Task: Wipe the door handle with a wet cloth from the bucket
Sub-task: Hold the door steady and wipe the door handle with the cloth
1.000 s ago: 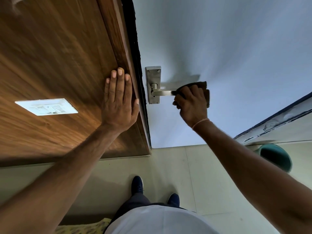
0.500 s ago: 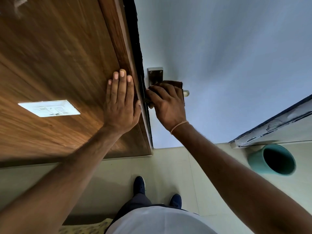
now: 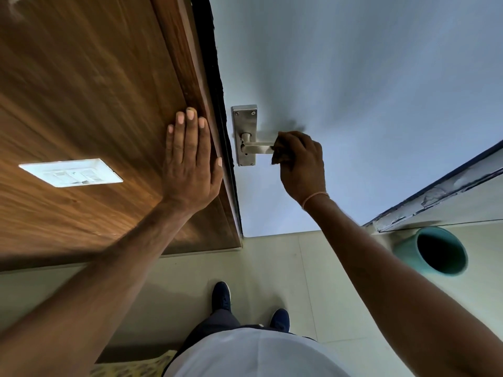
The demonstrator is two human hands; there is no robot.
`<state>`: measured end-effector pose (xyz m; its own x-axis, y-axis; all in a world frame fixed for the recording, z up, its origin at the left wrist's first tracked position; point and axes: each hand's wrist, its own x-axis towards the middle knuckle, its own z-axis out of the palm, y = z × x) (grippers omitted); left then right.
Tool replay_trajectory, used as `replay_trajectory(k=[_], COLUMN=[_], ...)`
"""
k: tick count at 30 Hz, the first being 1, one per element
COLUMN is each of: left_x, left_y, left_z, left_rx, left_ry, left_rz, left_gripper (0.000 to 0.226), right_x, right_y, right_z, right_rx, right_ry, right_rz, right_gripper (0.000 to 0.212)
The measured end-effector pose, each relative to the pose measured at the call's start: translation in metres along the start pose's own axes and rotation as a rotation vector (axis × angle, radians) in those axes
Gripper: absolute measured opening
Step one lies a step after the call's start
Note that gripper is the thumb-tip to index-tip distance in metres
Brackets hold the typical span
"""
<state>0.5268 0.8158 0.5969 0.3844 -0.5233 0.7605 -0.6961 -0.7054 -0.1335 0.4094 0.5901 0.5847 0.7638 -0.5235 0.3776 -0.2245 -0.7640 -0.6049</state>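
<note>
A steel lever door handle [image 3: 257, 147] on its upright steel plate [image 3: 244, 118] is fixed to a pale blue-white door [image 3: 353, 91]. My right hand [image 3: 302, 164] is wrapped round the outer end of the lever with a dark brown cloth [image 3: 280, 156] bunched in its fingers; most of the cloth is hidden by the hand. My left hand [image 3: 190, 164] lies flat, fingers together, on the wooden wall panel [image 3: 81, 91] beside the door frame. A teal bucket [image 3: 435, 254] stands on the floor at the right.
A white switch plate [image 3: 70, 172] sits on the wooden panel to the left. The dark door frame edge [image 3: 220, 104] runs between panel and door. Pale floor tiles [image 3: 272, 262] lie below, with my dark blue shoes [image 3: 221, 296] on them.
My right hand with the cloth slid from the lever's end in to the plate, then back out along the lever to its end. My left hand stayed flat on the panel.
</note>
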Motion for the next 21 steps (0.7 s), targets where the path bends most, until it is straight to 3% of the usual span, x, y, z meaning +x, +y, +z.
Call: replay_trajectory(k=[4,7,13,18,21], left_x=[0.0,0.0,0.001,0.0,0.0], left_y=[0.0,-0.002,-0.003,-0.004,-0.005], left_z=[-0.002,-0.003,-0.005,-0.003,-0.003], left_rx=[-0.004,-0.007,-0.012,-0.023,-0.024], left_ry=[-0.002,-0.017,-0.018,-0.017,-0.011], left_rz=[0.001,0.004,0.017,0.016,0.032], left_gripper=[0.086,0.085,0.086,0.088,0.089], right_x=[0.013,0.013,0.004,0.006,0.015], right_y=[-0.02,-0.021,-0.038,-0.029,-0.018], right_z=[-0.009,-0.009,0.01,0.012,0.012], right_rx=[0.883,1.489,1.924,2.112,2.178], right_ry=[0.014,0.035,0.09,0.161,0.12], right_rz=[0.485,0.734,0.922,1.126,1.04], right_gripper=[0.029,0.039,0.043,0.064,0.047])
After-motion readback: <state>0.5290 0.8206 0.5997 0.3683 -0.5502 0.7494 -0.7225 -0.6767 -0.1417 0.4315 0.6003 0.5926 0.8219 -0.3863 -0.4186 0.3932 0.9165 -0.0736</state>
